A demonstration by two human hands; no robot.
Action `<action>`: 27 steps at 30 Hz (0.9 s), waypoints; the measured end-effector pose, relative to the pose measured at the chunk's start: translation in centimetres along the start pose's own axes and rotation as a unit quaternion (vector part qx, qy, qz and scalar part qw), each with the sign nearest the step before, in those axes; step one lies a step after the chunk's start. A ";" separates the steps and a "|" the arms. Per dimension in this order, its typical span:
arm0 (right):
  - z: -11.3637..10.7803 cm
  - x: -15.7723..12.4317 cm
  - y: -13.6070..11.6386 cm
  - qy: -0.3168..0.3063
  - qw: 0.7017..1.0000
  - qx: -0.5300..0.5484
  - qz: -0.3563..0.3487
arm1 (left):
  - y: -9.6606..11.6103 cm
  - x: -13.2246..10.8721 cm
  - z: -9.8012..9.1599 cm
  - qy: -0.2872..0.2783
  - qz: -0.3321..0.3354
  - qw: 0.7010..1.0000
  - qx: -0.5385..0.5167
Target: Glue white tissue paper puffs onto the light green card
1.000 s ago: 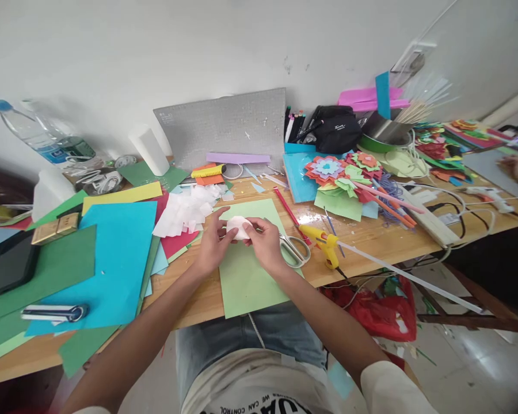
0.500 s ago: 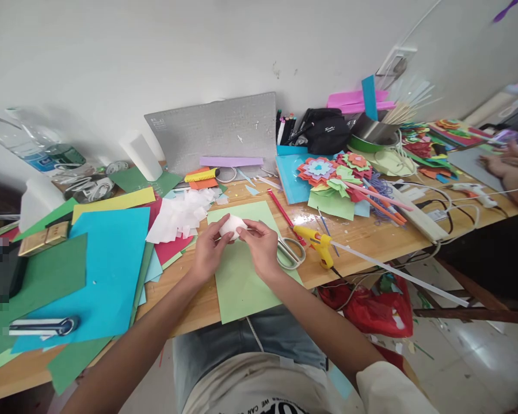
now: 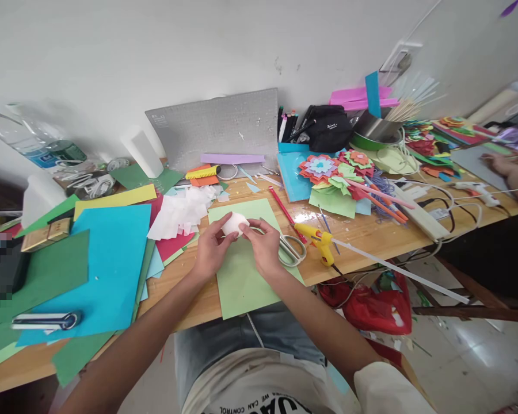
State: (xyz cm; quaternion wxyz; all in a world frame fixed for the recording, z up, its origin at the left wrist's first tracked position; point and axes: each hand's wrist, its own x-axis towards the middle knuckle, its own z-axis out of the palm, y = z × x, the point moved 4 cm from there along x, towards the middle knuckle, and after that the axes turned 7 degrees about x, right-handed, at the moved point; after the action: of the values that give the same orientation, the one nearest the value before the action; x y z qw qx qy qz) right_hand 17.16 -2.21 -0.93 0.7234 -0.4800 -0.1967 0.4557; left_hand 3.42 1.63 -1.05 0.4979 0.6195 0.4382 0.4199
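Observation:
Both hands meet over a light green paper sheet [image 3: 246, 276] on the wooden table [image 3: 362, 236]. My left hand [image 3: 210, 248] cups a small white rounded paper piece [image 3: 235, 223] from the left, fingers curled around it. From the right, my right hand [image 3: 263, 244] pinches the same white piece with thumb and fingertips. A heap of white paper scraps [image 3: 179, 211] lies just left of the hands. Scissors [image 3: 292, 249] rest right beside my right hand.
A yellow glue gun [image 3: 318, 238] and red pen [image 3: 285, 211] lie to the right. Blue [image 3: 107, 264] and dark green [image 3: 47, 276] sheets cover the left side, with a stapler [image 3: 47, 319]. Paper flowers [image 3: 336, 172], a grey cutting mat [image 3: 211, 131] and another person's hand [image 3: 507, 167] are farther back.
The hands and the white piece have barely shifted; the fingers adjust slightly on it. The view has moved a little.

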 end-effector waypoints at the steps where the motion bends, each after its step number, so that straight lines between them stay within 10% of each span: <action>1: 0.0 0.0 -0.1 0.000 1.000 -0.008 0.004 | 0.0 0.0 -0.1 0.001 0.001 1.000 0.007; 14: 0.2 0.1 0.0 0.010 0.993 0.075 0.095 | 0.2 0.2 -0.3 0.015 0.005 1.000 -0.007; 27: 0.3 -0.6 -0.7 -0.018 0.999 -0.027 0.018 | 0.0 0.6 -1.1 0.032 -0.058 0.997 -0.036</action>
State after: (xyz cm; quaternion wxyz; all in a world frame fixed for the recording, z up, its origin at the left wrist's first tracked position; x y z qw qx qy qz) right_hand 16.97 -2.71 -0.08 0.6980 -0.4943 -0.2132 0.4722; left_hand 2.55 2.49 -0.86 0.5289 0.5610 0.4741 0.4251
